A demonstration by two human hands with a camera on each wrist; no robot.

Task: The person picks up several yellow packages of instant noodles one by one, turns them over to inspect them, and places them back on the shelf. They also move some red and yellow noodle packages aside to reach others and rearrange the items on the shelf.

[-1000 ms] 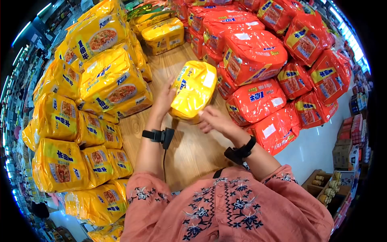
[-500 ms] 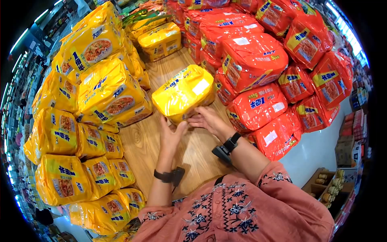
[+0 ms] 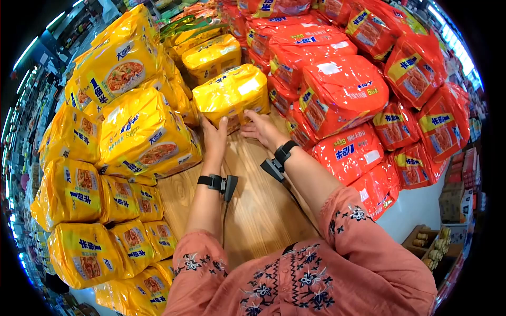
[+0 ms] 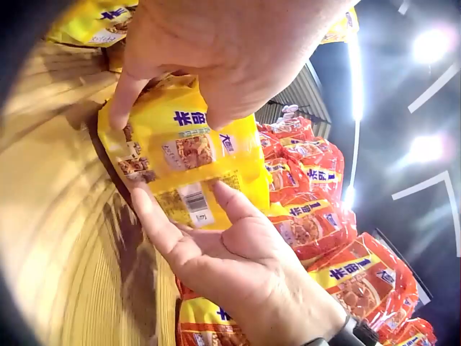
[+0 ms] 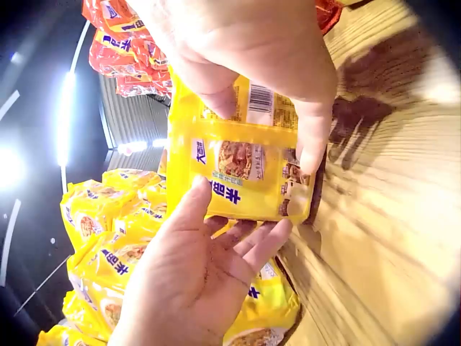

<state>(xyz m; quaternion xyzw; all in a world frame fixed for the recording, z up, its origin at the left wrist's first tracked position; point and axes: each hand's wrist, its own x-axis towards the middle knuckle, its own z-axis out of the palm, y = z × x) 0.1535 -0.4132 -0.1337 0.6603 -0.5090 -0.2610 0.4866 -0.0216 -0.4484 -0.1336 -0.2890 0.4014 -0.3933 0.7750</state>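
A yellow multipack of instant noodles sits upright near the back of the wooden table, in front of another yellow pack. My left hand touches its near left corner, thumb up against the near face, extended fingers by the side. At the same face, further right, my right hand rests thumb and fingertips on the wrapper. In the left wrist view the right hand shows an open palm, its fingertips by the barcode. The left hand appears likewise in the right wrist view, fingers at the pack's edge.
Stacked yellow noodle packs line the left side. Red noodle packs are piled high on the right, close to the right forearm. Bare wooden tabletop lies between the forearms. Cables hang from both wrist cameras.
The yellow pack has turned, come down into the hands' reach and moved away toward the back pack. Both hands followed it forward, the left shifting from its side to its near corner.
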